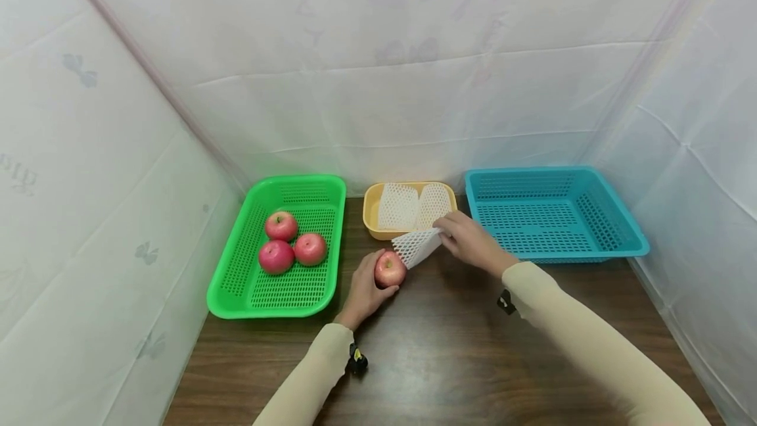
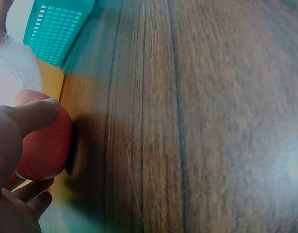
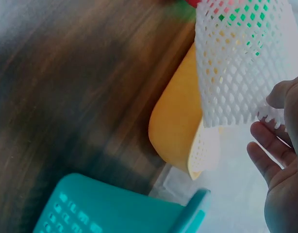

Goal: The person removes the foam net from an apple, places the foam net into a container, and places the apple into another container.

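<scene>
My left hand (image 1: pixel 363 288) grips a red apple (image 1: pixel 390 269) at the middle of the table, thumb on its near side and fingers around its left. In the left wrist view the same apple (image 2: pixel 49 145) shows between thumb and fingers. My right hand (image 1: pixel 471 242) pinches one end of a white foam fruit net (image 1: pixel 416 246), whose other end hangs at the apple's upper right. The right wrist view shows thumb and forefinger on the edge of the net (image 3: pixel 241 63), with the other fingers loosely bent.
A green basket (image 1: pixel 215 294) with three apples (image 1: pixel 276 256) stands at the left. Behind my hands, a small yellow basket (image 1: pixel 371 212) holds more foam nets (image 1: pixel 398 207). At the right stands a blue basket (image 1: pixel 635 242). White curtains (image 1: pixel 378 110) enclose the table's back and sides.
</scene>
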{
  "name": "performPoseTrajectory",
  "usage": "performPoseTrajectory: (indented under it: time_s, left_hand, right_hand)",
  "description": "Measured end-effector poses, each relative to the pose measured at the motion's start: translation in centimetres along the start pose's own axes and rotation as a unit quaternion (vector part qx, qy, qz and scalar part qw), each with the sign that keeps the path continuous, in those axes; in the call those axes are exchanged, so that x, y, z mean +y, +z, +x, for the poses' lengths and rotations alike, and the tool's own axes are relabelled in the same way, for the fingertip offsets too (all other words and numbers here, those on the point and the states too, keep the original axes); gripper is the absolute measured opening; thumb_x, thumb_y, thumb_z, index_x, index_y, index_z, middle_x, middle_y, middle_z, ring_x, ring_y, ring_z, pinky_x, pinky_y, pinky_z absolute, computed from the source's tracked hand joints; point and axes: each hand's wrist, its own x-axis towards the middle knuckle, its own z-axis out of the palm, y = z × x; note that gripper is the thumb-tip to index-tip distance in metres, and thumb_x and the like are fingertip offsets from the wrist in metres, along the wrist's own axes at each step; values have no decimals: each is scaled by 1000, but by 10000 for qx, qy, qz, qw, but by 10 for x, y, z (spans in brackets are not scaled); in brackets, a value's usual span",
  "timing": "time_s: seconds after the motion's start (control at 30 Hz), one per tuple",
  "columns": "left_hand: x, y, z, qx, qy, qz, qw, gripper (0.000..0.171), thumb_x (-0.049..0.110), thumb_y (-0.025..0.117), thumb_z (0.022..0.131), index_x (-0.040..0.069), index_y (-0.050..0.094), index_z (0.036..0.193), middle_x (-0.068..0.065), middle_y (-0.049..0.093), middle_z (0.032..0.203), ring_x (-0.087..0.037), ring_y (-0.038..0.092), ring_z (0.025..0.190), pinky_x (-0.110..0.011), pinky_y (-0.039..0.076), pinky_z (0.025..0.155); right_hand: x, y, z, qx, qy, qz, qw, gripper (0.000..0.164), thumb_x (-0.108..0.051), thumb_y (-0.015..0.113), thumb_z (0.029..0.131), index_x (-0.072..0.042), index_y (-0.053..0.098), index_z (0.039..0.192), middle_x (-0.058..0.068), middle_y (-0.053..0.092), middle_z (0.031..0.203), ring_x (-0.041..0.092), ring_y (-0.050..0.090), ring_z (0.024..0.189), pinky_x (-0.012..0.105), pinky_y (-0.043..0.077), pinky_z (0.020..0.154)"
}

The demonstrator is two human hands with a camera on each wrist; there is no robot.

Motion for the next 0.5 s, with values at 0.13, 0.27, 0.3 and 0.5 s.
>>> performPoseTrajectory:
  time_s: [0.13,0.27,0.3,0.5]
  left_hand:
    - [-1,0,-1,44,95,18,9999,83,10,93,73,-5,51,144,-23,56,139,-39,56,128,-54,45,107]
    - [-2,0,0,-10,23,60,10000,84,12,93,74,-4,51,144,-22,56,139,-38,56,128,-52,46,107]
    - [-2,0,1,-29,-12,72,10000,83,13,93,74,-3,51,145,-22,57,140,-37,56,129,-52,46,108]
    - [-2,-1,2,-94,-160,89,9998,83,14,93,75,-1,51,145,-20,56,141,-36,56,130,-50,45,109]
  right_hand:
    - [2,-4,5,-95,194,50,9998,18,-11,69,96,-6,71,113,9,68,112,24,63,105,39,57,87]
    - [3,-7,11,-208,379,275,9987,19,-8,68,97,-3,70,115,12,71,113,25,67,105,41,58,87]
    - [4,-8,13,-202,386,324,9985,20,-8,68,97,-3,69,116,12,71,113,25,69,103,42,59,86]
    - [6,-12,26,-86,434,515,9977,33,-6,68,98,-5,60,130,13,72,115,20,69,81,37,61,76]
